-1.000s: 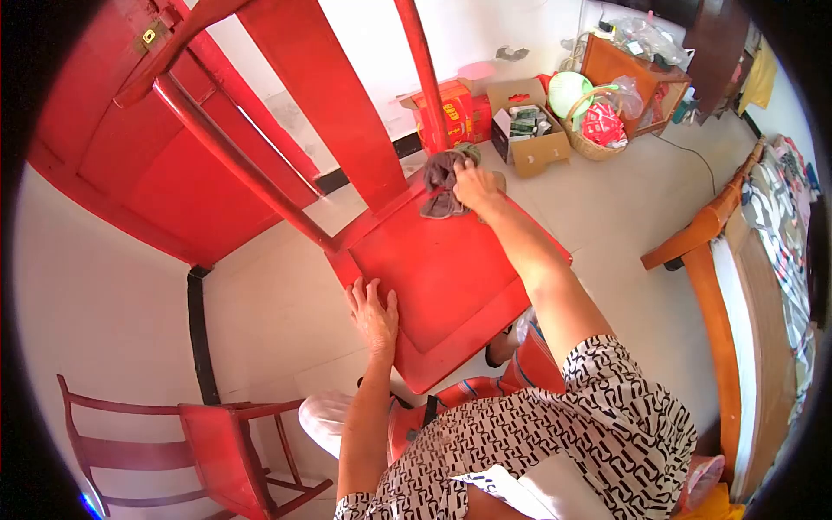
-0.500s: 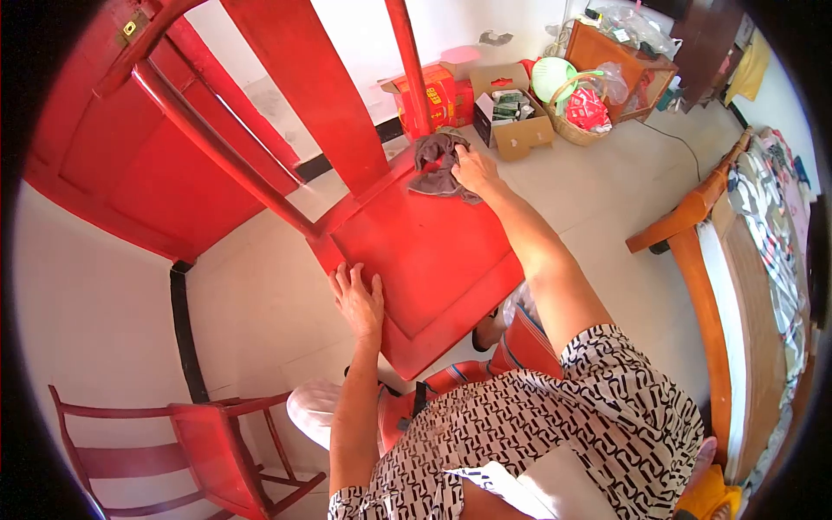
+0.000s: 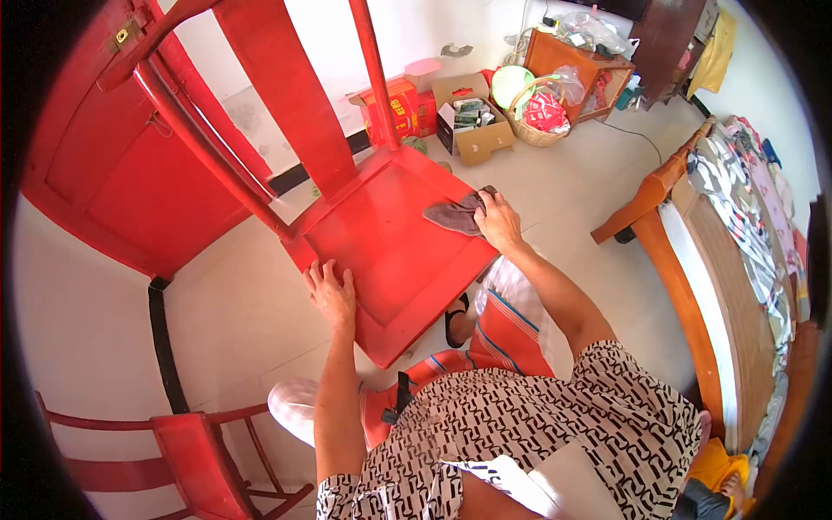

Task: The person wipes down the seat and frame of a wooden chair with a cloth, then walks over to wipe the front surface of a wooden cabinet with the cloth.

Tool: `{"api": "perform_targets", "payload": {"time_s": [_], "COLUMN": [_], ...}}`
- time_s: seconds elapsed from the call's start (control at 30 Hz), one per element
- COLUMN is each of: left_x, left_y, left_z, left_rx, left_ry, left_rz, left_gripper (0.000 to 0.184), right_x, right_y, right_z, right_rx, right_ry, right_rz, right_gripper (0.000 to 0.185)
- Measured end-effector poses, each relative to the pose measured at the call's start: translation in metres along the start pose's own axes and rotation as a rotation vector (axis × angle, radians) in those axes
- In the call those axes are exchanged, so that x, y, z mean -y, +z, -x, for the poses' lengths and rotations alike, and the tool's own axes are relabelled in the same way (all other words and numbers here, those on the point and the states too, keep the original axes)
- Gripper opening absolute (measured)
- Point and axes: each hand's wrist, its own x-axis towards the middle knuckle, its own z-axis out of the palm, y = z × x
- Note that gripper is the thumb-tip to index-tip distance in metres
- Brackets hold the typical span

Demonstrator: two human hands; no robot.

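Cloth (image 3: pixel 455 215) on chair seat (image 3: pixel 386 230); bed (image 3: pixel 732 303) right, door (image 3: pixel 121 178) left.

No text is readable — the yellow characters (image 3: pixel 398 105) on the red carton (image 3: pixel 411 121) are too small to tell.

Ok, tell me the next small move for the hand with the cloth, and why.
I'd probably draw the right hand and its cloth along the front edge of the chair seat: the cloth is near one front corner, that edge lies bare, and the left hand rests on the opposite side, perhaps steadying it.
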Motion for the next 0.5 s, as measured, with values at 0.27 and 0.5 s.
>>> {"api": "perform_targets", "payload": {"time_s": [0.27, 0.5], "left_x": [-0.005, -0.004], "left_y": [-0.005, -0.005], "left_z": [0.001, 0.003], "left_rx": [-0.009, -0.047], "left_ry": [-0.017, 0.009], "left_rz": [-0.05, -0.052], "left_gripper": [0.035, 0.033], "right_x": [0.04, 0.159], "right_y": [-0.026, -0.018], "right_z": [0.077, 0.147], "right_rx": [-0.021, 0.185], "right_ry": [-0.214, -0.593], "right_rz": [-0.047, -0.289], "right_gripper": [0.039, 0.029]}}
